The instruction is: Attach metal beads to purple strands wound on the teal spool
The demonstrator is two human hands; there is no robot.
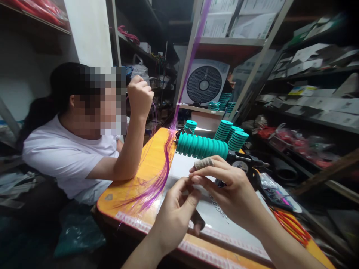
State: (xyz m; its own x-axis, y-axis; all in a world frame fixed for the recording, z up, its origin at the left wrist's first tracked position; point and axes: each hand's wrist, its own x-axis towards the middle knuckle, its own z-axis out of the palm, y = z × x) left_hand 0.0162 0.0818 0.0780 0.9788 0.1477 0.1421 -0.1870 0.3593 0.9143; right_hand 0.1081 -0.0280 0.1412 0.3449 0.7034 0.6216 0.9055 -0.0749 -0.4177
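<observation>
My left hand (pixel 176 211) and my right hand (pixel 228 190) meet above an orange table (pixel 146 168), fingertips pinched together around something too thin to make out. A bandage wraps my right index finger. A bundle of purple strands (pixel 165 160) hangs from above and spreads over the table just left of my hands. Behind my right hand lies a row of teal spools (pixel 202 146) on a rod. A grey mat (pixel 213 216) lies under my hands.
A person in a white shirt (pixel 67 157) sits at the left, elbow on the table, fist (pixel 140 95) raised. More teal spool stacks (pixel 232 136), a box fan (pixel 204 84), a black tool (pixel 246 160), red-handled scissors (pixel 291 224) and cluttered shelves surround the table.
</observation>
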